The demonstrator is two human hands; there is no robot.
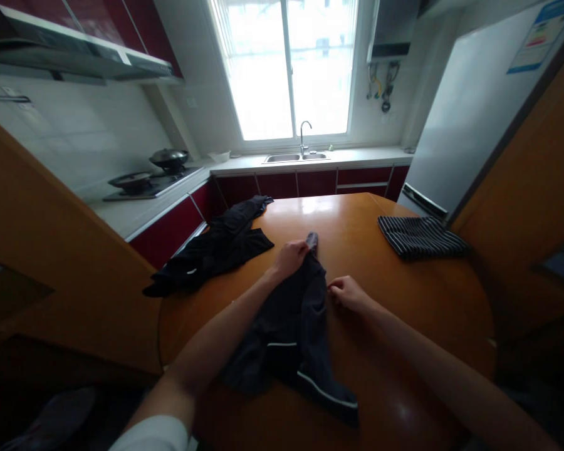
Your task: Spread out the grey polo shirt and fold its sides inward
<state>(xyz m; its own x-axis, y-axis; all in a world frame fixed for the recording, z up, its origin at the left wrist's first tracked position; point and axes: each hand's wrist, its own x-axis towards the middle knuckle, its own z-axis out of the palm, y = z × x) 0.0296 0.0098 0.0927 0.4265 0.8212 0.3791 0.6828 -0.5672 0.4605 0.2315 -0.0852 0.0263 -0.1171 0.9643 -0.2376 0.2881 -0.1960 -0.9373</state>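
A dark garment with thin white stripes point(291, 332) lies crumpled on the round orange-brown table point(404, 300) in front of me. My left hand point(290, 258) grips its far upper end, which sticks up a little. My right hand point(348, 292) pinches the garment's right edge, fingers closed on the cloth. Both forearms reach in from the bottom of the view.
A second black garment point(216, 247) lies at the table's left edge, hanging over it. A folded striped cloth point(420, 236) rests at the far right. Beyond are a counter with a sink point(296, 157), a stove with pans point(153, 175), and a fridge point(470, 119) on the right.
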